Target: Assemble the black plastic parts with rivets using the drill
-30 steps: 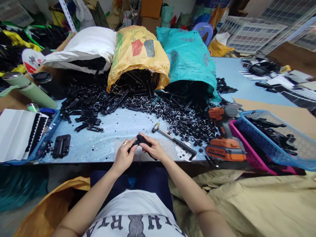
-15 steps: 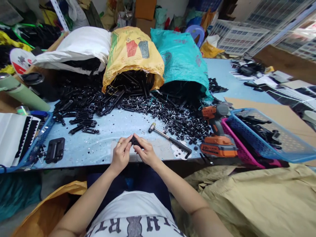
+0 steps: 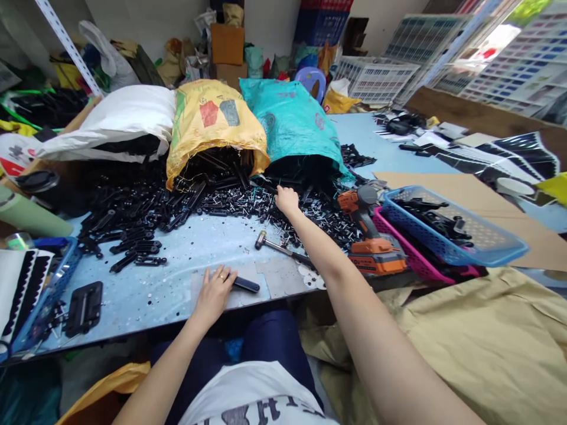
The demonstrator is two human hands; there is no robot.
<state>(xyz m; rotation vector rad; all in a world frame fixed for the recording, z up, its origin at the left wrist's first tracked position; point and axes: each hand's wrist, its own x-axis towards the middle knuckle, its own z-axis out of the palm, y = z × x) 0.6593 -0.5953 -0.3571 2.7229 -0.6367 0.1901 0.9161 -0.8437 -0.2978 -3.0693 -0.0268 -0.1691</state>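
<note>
My left hand point(image 3: 213, 293) rests on a grey plate at the near table edge and holds down a black plastic part point(image 3: 244, 285) under its fingers. My right hand point(image 3: 287, 199) is stretched far out into the heap of small black parts with metal pins point(image 3: 310, 212) in front of the teal sack point(image 3: 295, 127). Its fingers curl down into the heap, and what they touch is hidden. A small hammer point(image 3: 279, 248) lies on the blue table point(image 3: 186, 248) between the two hands.
A yellow sack point(image 3: 212, 121) and a white sack point(image 3: 119, 121) spill black parts at the back. An orange cordless drill point(image 3: 367, 227) stands right of my arm, beside blue point(image 3: 456, 227) and pink baskets. A black hinge point(image 3: 83, 307) lies near left.
My hands were together at the table edge holding the black part. My right hand has let go and reached forward to the heap; my left hand has laid the part on the plate.
</note>
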